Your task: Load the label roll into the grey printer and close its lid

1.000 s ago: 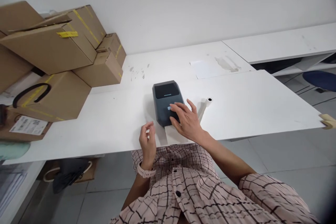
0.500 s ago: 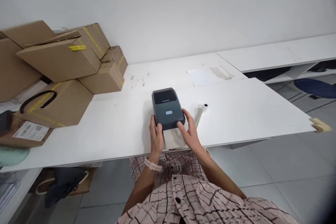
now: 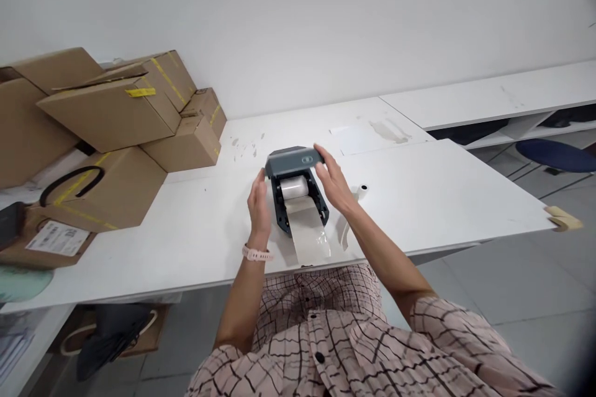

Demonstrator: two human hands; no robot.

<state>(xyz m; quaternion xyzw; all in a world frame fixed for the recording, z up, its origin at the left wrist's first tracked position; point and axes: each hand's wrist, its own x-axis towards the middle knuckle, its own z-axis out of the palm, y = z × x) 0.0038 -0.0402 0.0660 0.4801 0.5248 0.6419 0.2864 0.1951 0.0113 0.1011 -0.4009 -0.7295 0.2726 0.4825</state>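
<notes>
A dark grey label printer (image 3: 280,206) stands on the white table (image 3: 419,198) with its lid (image 3: 292,162) swung up and back. Inside lies a white paper roll (image 3: 293,187), and a strip of paper (image 3: 309,236) runs out toward the table's near edge. My left hand (image 3: 259,202) rests against the printer's left side, fingers together. My right hand (image 3: 331,181) holds the raised lid at its right corner, fingers curled on it. A pale watch sits on my left wrist.
Stacked cardboard boxes (image 3: 116,118) fill the table's left end. A small empty paper core (image 3: 358,191) lies just right of the printer. A white sheet (image 3: 358,136) lies farther back. Lower white shelving (image 3: 493,96) runs along the right, with a blue stool (image 3: 554,154) beneath.
Both hands gripped the shut printer's front, then lifted its lid open, baring the roll. One second ago my right hand lay on the lid and my left hung free.
</notes>
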